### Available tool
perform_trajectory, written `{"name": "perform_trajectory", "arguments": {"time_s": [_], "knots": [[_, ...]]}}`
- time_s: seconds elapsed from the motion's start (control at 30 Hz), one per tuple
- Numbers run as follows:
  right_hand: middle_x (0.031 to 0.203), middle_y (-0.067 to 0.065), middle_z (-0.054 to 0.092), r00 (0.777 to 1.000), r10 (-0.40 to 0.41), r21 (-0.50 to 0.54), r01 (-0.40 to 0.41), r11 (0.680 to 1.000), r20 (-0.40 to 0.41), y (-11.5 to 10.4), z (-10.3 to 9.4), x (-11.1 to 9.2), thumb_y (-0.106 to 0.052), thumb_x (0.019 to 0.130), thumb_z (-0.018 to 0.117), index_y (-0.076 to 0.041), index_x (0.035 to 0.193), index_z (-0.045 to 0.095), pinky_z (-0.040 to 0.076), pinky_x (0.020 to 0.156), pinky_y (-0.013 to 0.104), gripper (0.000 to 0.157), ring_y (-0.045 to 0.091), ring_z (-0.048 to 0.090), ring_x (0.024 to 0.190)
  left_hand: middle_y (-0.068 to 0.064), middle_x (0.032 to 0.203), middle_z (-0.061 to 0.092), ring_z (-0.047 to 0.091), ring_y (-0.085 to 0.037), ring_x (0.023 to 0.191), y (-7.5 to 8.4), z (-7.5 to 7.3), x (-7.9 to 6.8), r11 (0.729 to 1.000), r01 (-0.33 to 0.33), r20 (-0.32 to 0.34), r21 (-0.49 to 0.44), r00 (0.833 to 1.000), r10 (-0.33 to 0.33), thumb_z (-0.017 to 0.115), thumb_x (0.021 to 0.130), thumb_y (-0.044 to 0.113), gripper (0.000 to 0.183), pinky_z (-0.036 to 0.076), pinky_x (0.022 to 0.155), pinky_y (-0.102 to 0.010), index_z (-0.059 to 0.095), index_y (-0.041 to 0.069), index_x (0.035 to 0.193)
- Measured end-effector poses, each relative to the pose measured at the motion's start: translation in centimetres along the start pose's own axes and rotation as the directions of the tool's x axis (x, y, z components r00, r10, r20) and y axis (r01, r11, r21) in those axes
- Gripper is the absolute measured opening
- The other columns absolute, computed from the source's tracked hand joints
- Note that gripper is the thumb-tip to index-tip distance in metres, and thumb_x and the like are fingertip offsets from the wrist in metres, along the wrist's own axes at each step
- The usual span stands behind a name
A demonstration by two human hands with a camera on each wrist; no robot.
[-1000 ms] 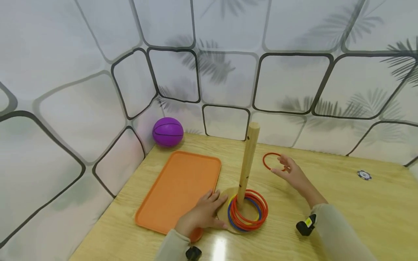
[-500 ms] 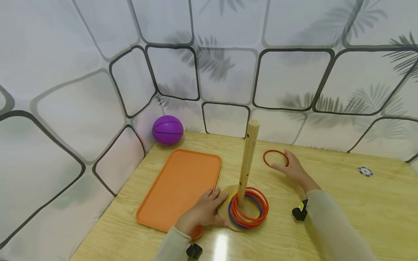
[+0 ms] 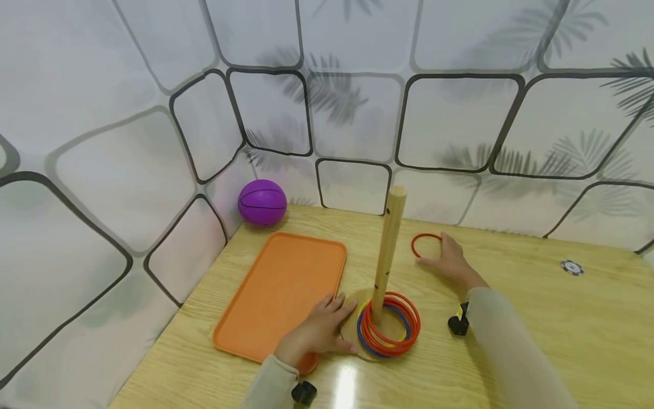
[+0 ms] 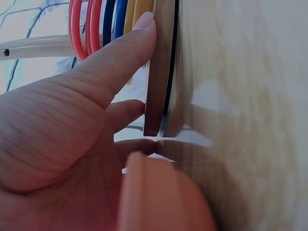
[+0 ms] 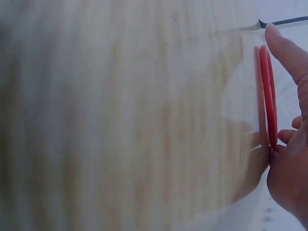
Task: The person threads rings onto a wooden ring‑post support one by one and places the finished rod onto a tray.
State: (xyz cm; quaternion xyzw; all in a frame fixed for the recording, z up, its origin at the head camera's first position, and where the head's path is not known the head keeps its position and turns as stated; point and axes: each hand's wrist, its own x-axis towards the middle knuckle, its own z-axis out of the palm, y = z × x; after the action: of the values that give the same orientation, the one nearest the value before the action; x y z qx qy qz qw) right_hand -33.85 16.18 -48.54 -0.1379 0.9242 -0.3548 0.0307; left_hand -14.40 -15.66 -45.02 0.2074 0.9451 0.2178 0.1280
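Observation:
A wooden peg (image 3: 389, 244) rises from a round wooden base (image 3: 351, 324). Stacked around its foot are several red rings (image 3: 413, 311), with blue rings (image 4: 120, 19) and yellow rings (image 4: 137, 17) below. My left hand (image 3: 318, 334) is spread at the base's left side, its thumb and fingertips against the edge. To the right of the peg, a single red ring (image 3: 415, 245) lies flat on the table. My right hand (image 3: 448, 266) reaches around this ring's right side, thumb and fingers apart; the hand hides part of it. In the right wrist view, the red ring (image 5: 267, 96) stands beside the palm.
An orange tray (image 3: 278, 289) lies left of the base, partly under my left forearm. At the back left corner sits a purple ball (image 3: 262, 203). A poker chip (image 3: 571, 267) lies far right on the wooden table (image 3: 536, 324). Patterned curtains (image 3: 352, 136) border the back and left.
My right hand has shifted left and a little up around the single red ring, its forearm following. The left hand stays at the base. The head view has tilted slightly.

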Motion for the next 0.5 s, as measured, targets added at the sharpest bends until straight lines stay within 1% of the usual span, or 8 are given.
{"name": "perform_trajectory", "arguments": {"time_s": [0.17,0.27,0.5], "knots": [[0.145,0.042,0.013,0.999,0.031,-0.039,-0.031,0.999,0.015,-0.03,-0.12,0.44,-0.043,0.081,0.072,0.017,0.143,0.004,0.017,0.106,0.064,0.11,0.059,0.012,0.131,-0.023,0.151,0.026,0.018,-0.044,0.139,-0.12,0.11,0.14,1.0,-0.001,-0.007,0.011,1.0,0.001,0.077,0.075,0.044,0.09,0.016,0.112,-0.054,0.036,0.01,0.147],[0.144,0.042,0.013,0.999,0.041,-0.045,-0.04,0.998,0.017,0.06,-0.13,0.52,-0.04,0.081,0.072,0.018,0.143,0.004,0.017,0.106,0.064,0.108,0.06,0.011,0.13,-0.023,0.151,0.026,0.017,-0.044,0.139,-0.05,0.07,0.13,1.0,0.001,-0.002,0.006,1.0,-0.001,0.077,0.075,0.044,0.09,0.016,0.112,-0.054,0.036,0.01,0.147],[0.14,0.042,0.024,1.0,0.015,-0.035,-0.016,0.999,-0.014,-0.16,0.05,-0.01,-0.034,0.081,0.074,0.019,0.141,0.013,0.021,0.105,0.063,0.101,0.058,0.019,0.128,-0.022,0.152,0.025,0.016,-0.043,0.139,0.19,-0.07,0.0,1.0,0.012,0.014,-0.003,1.0,-0.012,0.077,0.075,0.044,0.09,0.015,0.112,-0.054,0.035,0.01,0.147]]}}
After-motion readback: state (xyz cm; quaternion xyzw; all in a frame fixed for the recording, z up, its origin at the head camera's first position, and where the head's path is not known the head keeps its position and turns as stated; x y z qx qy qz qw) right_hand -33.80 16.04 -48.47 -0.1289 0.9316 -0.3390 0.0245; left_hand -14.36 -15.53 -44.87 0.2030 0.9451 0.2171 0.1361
